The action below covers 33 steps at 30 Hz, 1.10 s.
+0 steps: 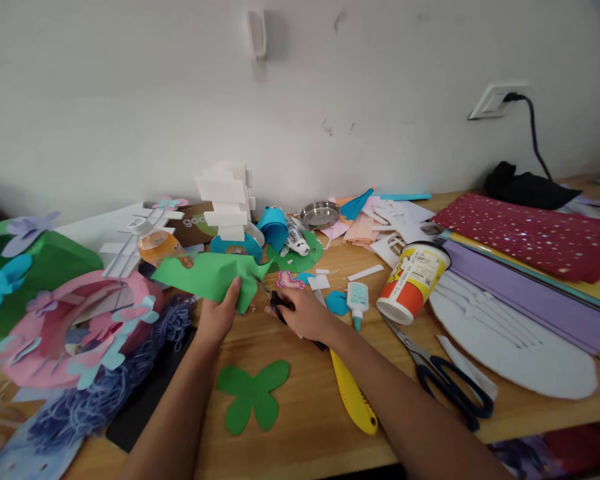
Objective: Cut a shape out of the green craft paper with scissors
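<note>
At the middle of a cluttered wooden worktop (pixel 300 413), the left hand (pixel 220 313) pinches a creased green paper sheet (pixel 207 275), its grip closed on the sheet's near edge. Just beside it, the right hand (pixel 305 315) closes around small black-handled scissors (pixel 279 301), blades touching the paper. A flat green butterfly cutout (pixel 253 395) lies near the front edge, beside a yellow utility knife (pixel 354 395).

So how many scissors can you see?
2. A small black-handled pair is in the right hand, cutting the green paper held by the left hand. A bigger pair lies near the cup. Clutter may hide others.
</note>
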{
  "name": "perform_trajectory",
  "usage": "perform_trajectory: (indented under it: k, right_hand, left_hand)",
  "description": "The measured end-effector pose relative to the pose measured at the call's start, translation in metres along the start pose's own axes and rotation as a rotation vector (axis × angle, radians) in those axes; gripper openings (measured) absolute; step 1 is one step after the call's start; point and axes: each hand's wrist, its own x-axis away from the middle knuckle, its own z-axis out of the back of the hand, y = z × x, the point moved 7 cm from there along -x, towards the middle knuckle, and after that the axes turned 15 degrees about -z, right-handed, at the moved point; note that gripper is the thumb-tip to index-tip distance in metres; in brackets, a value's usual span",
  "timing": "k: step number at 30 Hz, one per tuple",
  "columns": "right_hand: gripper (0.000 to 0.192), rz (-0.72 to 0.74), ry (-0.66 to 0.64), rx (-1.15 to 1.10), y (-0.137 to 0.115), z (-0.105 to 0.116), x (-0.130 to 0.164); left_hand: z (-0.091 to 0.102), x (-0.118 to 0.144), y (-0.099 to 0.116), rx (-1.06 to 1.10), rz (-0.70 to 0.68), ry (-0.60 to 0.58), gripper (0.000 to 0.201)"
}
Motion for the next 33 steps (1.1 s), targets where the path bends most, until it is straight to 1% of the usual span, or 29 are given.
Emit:
perform_trajectory:
  k: [2, 3, 5, 7, 9, 10, 14, 16, 20, 21, 22, 23, 25, 26, 30, 33]
  right_hand:
    - [0.011, 0.019, 0.051, 0.037, 0.001, 0.001, -0.001]
    - [0.009, 0.025, 0.093, 0.066, 0.001, 0.002, -0.002]
    - [0.004, 0.031, 0.182, 0.136, 0.001, 0.006, -0.002]
    - [0.003, 0.035, 0.232, 0.200, 0.000, 0.007, -0.001]
    - [0.003, 0.053, 0.246, 0.251, -0.001, 0.008, 0.000]
    - [0.003, 0.064, 0.243, 0.264, -0.002, 0.008, 0.000]
    - [0.003, 0.091, 0.237, 0.286, -0.002, 0.007, 0.001]
    - [0.004, 0.100, 0.233, 0.281, -0.001, 0.007, 0.000]
    - [0.005, 0.092, 0.223, 0.310, 0.003, 0.007, -0.001]
    - [0.005, 0.086, 0.221, 0.323, 0.004, 0.007, -0.002]
    - [0.005, 0.082, 0.221, 0.334, 0.005, 0.007, -0.002]
    - [0.005, 0.081, 0.226, 0.340, 0.005, 0.007, -0.002]
    - [0.005, 0.085, 0.247, 0.337, 0.004, 0.008, -0.002]
    - [0.005, 0.088, 0.260, 0.330, 0.002, 0.008, -0.002]
    - [0.007, 0.082, 0.301, 0.336, -0.001, 0.008, 0.000]
    - [0.006, 0.076, 0.308, 0.369, -0.003, 0.007, 0.002]
  left_hand:
    - [-0.010, 0.002, -0.001, 0.152, 0.095, -0.042, 0.034]
    - [-0.016, 0.005, -0.002, 0.236, 0.157, -0.043, 0.034]
    - [-0.025, 0.010, -0.003, 0.362, 0.274, -0.003, 0.039]
    - [-0.029, 0.014, -0.004, 0.419, 0.344, 0.077, 0.042]
    - [-0.028, 0.014, -0.004, 0.435, 0.341, 0.149, 0.042]
    - [-0.027, 0.013, -0.003, 0.429, 0.315, 0.159, 0.041]
    - [-0.019, 0.004, -0.002, 0.322, 0.190, 0.097, 0.035]
    - [-0.012, 0.002, -0.004, 0.247, 0.178, 0.063, 0.034]
    - [0.004, -0.003, -0.004, 0.006, 0.151, -0.008, 0.037]
    - [0.005, -0.004, -0.005, 0.020, 0.167, -0.002, 0.036]
    - [0.005, -0.003, -0.008, 0.093, 0.198, 0.017, 0.034]
    - [0.003, -0.002, -0.010, 0.214, 0.239, 0.046, 0.031]
    - [-0.008, 0.002, -0.013, 0.469, 0.307, 0.107, 0.030]
    - [-0.013, 0.003, -0.014, 0.561, 0.320, 0.138, 0.031]
    - [-0.028, 0.011, -0.018, 0.714, 0.306, 0.257, 0.038]
    - [-0.026, 0.014, -0.020, 0.763, 0.257, 0.363, 0.039]
